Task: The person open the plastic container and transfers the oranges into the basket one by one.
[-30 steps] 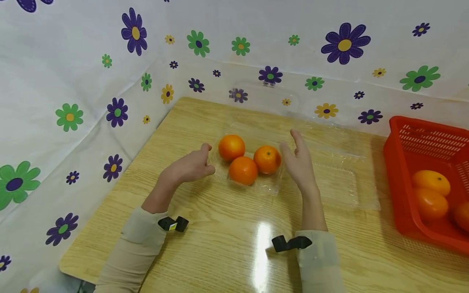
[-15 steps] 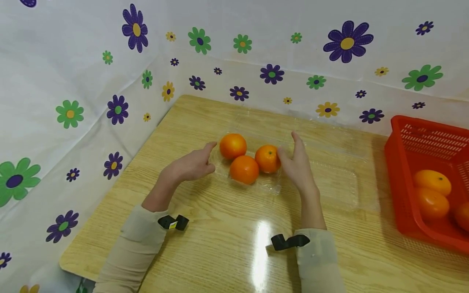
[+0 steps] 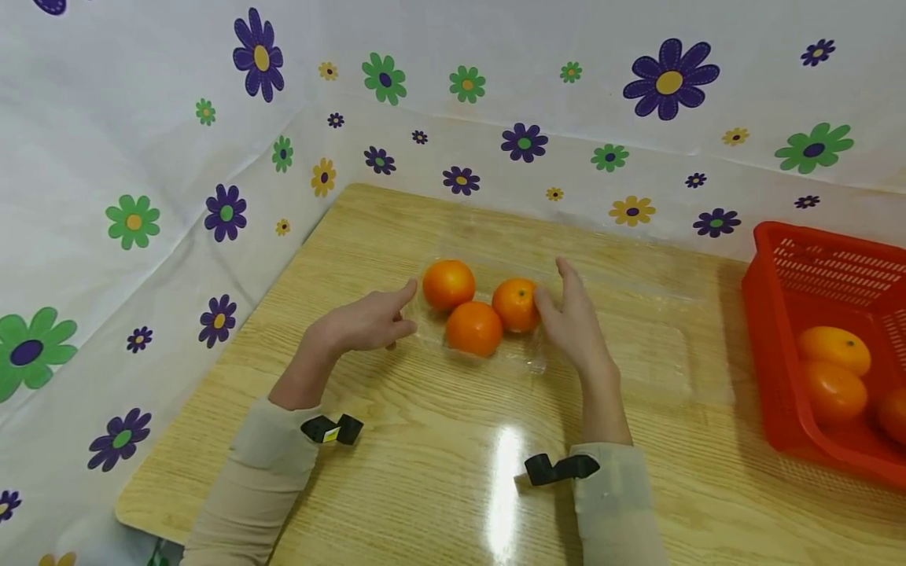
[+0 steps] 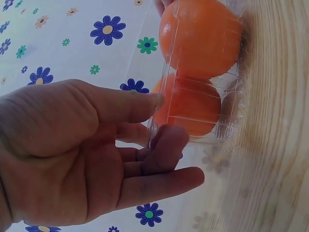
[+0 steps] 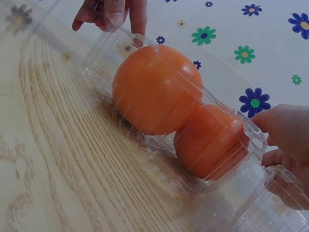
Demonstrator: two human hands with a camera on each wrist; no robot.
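Observation:
Three oranges sit in a clear plastic clamshell box on the table. My left hand is at the box's left end; in the left wrist view its thumb and forefinger pinch the rim, with the other fingers hanging loosely beside it. At the opposite end, my right hand pinches the rim between thumb and fingers, its thumb overlapping the right-hand orange in the head view. The oranges bulge above the rim line in the right wrist view. Faint clear plastic shows behind the box.
Another clear plastic box lies to the right of my right hand. Beyond it stands a red basket with several oranges inside. A flowered cloth backdrop rises behind and left of the wooden table.
The clear lid outline standing up against the backdrop has dropped from there. My right thumb has moved left onto the box's edge; the oranges have barely shifted.

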